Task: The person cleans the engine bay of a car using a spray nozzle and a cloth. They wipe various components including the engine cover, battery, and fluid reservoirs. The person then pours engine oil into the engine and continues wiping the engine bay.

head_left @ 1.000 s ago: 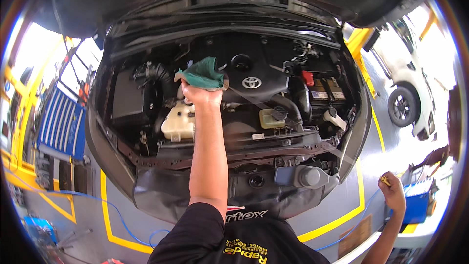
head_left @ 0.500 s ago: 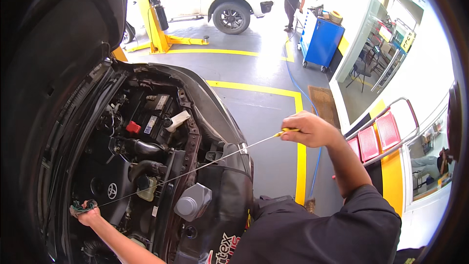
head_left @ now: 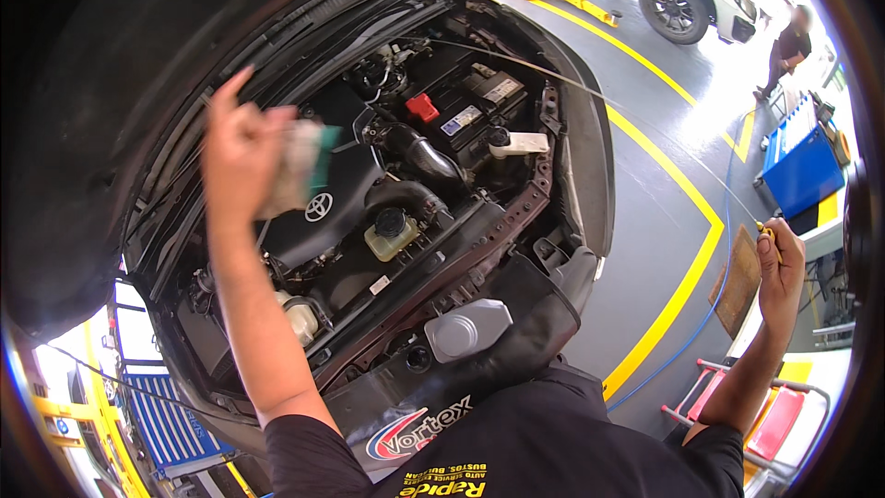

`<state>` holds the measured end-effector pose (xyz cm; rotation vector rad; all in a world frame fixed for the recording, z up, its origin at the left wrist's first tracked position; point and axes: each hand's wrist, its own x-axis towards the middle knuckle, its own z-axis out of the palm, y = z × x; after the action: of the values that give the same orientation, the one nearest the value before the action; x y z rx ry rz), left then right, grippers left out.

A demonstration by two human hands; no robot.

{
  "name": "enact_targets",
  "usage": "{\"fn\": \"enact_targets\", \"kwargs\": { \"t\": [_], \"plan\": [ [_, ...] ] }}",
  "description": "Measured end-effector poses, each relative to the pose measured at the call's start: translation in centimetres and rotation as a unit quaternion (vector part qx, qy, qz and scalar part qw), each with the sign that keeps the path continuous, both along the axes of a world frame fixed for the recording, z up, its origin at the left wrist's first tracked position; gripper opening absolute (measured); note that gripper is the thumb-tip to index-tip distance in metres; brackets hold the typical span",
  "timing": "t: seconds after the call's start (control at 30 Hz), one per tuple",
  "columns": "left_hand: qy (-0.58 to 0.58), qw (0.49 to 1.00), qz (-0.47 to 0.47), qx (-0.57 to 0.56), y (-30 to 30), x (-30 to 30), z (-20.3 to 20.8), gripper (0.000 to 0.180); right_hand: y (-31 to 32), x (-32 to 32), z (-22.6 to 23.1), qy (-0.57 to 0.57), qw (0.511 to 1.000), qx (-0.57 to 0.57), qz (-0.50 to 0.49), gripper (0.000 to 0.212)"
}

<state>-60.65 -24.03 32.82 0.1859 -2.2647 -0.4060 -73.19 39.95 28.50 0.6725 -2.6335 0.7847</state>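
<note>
My right hand is at the far right, closed round the yellow handle of a dipstick. The long thin blade runs up and left over the floor and the fender, its far end above the engine bay near the battery. My left hand, smeared by motion, is raised over the left side of the engine bay under the open hood. It holds a crumpled pale and green rag, clear of the dipstick. Below it lies the black engine cover.
A grey plastic bottle lies on the black cover over the car's front. The battery and coolant reservoir are in the bay. A blue tool cart, air hose, red-padded stand and another person are to the right.
The view has turned, shifting the engine bay rightward. My left hand with the rag has come away from the dipstick's far end and risen. My right hand still holds the handle, farther right.
</note>
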Motion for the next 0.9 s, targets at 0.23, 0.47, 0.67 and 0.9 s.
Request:
{"fn": "enact_targets", "kwargs": {
  "t": [0.23, 0.47, 0.67, 0.9],
  "plan": [
    [-0.207, 0.956, 0.026, -0.206, 6.9, -15.9, -7.9, 0.034, -1.7, -5.7, -1.1, 0.147, 0.984, 0.103, 0.012, 0.021],
    [-0.189, 0.968, 0.065, -0.153, 5.3, -19.2, -19.1, 0.034, -1.3, -9.2, -2.1, -0.004, 0.995, 0.098, -0.006, 0.018],
    [-0.218, 0.963, 0.117, -0.109, 3.7, -19.3, -23.3, 0.028, -7.3, -9.7, -4.1, -0.08, 0.996, 0.035, 0.021, 0.015],
    [-0.209, 0.966, 0.102, -0.117, 3.4, -19.3, -24.3, 0.017, -6.0, -10.7, -3.2, -0.087, 0.994, 0.066, 0.003, 0.015]
  ]
}}
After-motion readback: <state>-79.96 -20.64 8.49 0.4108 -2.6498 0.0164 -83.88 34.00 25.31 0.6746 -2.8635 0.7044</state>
